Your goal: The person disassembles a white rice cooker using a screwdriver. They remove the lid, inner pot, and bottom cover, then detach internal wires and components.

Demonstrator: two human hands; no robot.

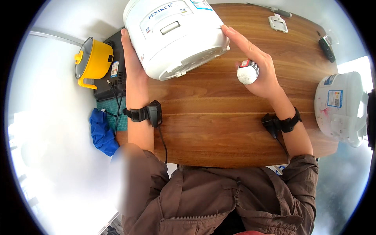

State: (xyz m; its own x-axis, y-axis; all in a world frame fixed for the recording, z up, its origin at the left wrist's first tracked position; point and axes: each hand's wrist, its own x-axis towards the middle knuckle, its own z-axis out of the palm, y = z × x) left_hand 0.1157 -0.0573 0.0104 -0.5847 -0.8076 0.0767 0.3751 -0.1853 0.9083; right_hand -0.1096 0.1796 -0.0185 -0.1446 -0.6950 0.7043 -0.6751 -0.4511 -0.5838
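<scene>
A white rice cooker (172, 43) is tilted over the far part of the table, and part of its slotted underside shows. Against its left side my left hand (134, 60) is pressed, thumb pointing up along the wall and the other fingers mostly hidden. Wrapped in my right hand (261, 72) is a small white bottle (247, 75) with a black and red label, its round end facing me. The right index finger stretches out to the cooker's lower right edge and touches it.
On the wooden table (211, 129), a screwdriver (282, 12), a white plastic bracket (278, 23) and a black-handled tool (326, 49) lie far right. Another white cooker (333, 113) stands right. At left are a yellow pot (101, 58) on a black box (117, 84), a green mat (122, 121) and blue cloth (102, 133).
</scene>
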